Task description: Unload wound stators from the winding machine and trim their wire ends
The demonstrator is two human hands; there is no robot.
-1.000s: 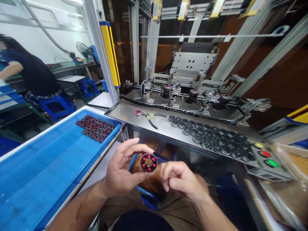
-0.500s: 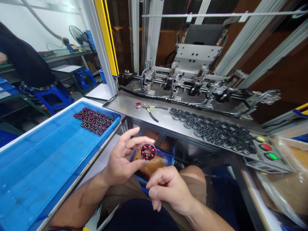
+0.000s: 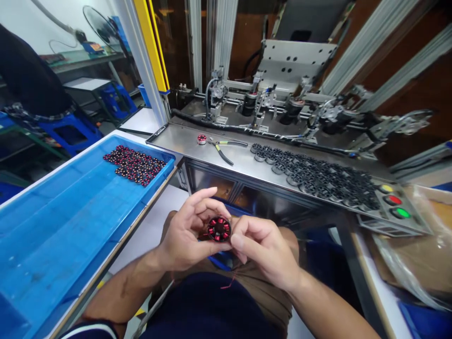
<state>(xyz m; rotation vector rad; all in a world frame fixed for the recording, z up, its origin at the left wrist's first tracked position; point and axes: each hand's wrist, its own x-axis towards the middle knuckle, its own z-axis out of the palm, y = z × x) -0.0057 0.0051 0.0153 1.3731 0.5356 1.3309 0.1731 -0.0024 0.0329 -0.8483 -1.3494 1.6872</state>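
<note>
My left hand (image 3: 189, 230) grips a round motor stator (image 3: 219, 229) between thumb and fingers, its face with red windings turned up toward me. Close against the stator's right edge is my right hand (image 3: 263, 245), thumb and forefinger pinched together; what lies in the pinch is too small to make out. A thin red wire (image 3: 229, 284) shows below the hands, over my lap. Many similar red-wound stators (image 3: 136, 165) lie grouped at the far end of the blue tray (image 3: 70, 212) on my left.
On the metal bench (image 3: 190, 146) lie cutting pliers (image 3: 223, 153), a single stator (image 3: 201, 139) and rows of black ring-shaped parts (image 3: 314, 176). Behind stands a machine (image 3: 293, 99) with clamps. A button box (image 3: 395, 200) is at right. A person (image 3: 31, 75) sits at far left.
My right hand has come up and in to the stator's right edge. The stator has turned in my left hand, and the camera view has tilted down somewhat.
</note>
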